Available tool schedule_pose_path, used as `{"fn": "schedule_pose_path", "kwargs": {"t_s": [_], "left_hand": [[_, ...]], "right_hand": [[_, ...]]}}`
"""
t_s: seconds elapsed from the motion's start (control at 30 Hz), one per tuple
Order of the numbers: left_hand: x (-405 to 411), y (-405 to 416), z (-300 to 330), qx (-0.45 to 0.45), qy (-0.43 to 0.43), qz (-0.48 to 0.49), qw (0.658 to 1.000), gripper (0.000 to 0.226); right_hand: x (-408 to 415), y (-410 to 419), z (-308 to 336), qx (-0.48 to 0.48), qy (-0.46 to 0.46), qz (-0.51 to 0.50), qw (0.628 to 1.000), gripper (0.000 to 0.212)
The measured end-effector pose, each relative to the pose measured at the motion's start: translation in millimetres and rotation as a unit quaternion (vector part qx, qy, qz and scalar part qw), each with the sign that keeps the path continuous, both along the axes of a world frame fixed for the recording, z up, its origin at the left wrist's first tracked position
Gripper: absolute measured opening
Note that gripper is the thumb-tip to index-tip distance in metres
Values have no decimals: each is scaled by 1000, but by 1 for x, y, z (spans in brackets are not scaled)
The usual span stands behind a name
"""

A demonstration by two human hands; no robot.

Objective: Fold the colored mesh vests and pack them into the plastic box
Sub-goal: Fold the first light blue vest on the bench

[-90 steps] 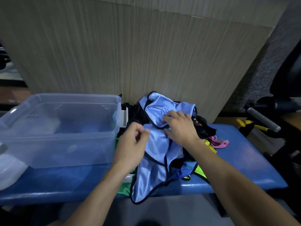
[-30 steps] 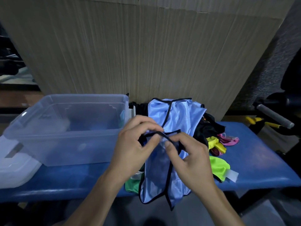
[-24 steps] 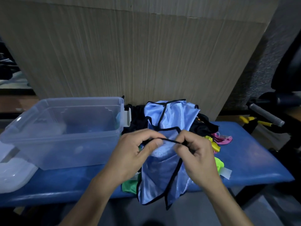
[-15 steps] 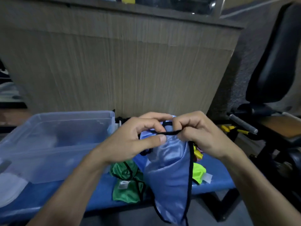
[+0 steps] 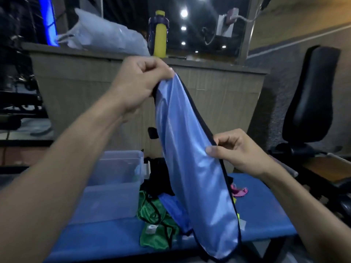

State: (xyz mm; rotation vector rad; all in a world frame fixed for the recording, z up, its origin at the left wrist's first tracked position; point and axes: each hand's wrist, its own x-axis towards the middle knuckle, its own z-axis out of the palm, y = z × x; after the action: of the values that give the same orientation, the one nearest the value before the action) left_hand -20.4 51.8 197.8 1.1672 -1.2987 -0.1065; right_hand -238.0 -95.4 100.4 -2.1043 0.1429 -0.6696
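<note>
A light blue mesh vest (image 5: 191,160) with black trim hangs lifted above the blue bench (image 5: 266,209). My left hand (image 5: 138,84) grips its top end high up. Lower and to the right, my right hand (image 5: 235,150) pinches its black-trimmed edge. The vest's bottom dangles past the bench's front edge. Under it lie a green vest (image 5: 155,223), a black one (image 5: 157,179), a darker blue one (image 5: 174,207), and bits of pink (image 5: 239,192) and yellow cloth. The clear plastic box (image 5: 112,186) stands on the bench at the left, partly hidden by my left forearm.
A wood-grain counter wall (image 5: 218,95) rises behind the bench, with a yellow bottle (image 5: 160,33) and a plastic bag (image 5: 106,35) on top. A black padded seat (image 5: 311,99) on gym equipment stands to the right.
Both hands have raised the light blue vest off the pile. My left hand went up high, my right hand slid down along the trim, and the camera tilted upward.
</note>
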Motion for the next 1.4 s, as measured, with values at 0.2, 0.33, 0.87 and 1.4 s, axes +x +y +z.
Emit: {"fn": "schedule_pose_path", "kwargs": {"t_s": [0.2, 0.33, 0.87, 1.4], "left_hand": [[21, 37, 42, -67, 127, 4, 990, 45], [9, 63, 48, -35, 138, -102, 985, 22], [108, 44, -54, 113, -208, 256, 937, 21], [121, 28, -107, 110, -136, 231, 957, 11]], "right_hand": [[-13, -17, -12, 41, -11, -35, 999, 61], [-16, -29, 13, 10, -87, -78, 993, 40], [-26, -94, 21, -110, 22, -122, 986, 46], [-2, -124, 3, -220, 29, -178, 959, 25]]}}
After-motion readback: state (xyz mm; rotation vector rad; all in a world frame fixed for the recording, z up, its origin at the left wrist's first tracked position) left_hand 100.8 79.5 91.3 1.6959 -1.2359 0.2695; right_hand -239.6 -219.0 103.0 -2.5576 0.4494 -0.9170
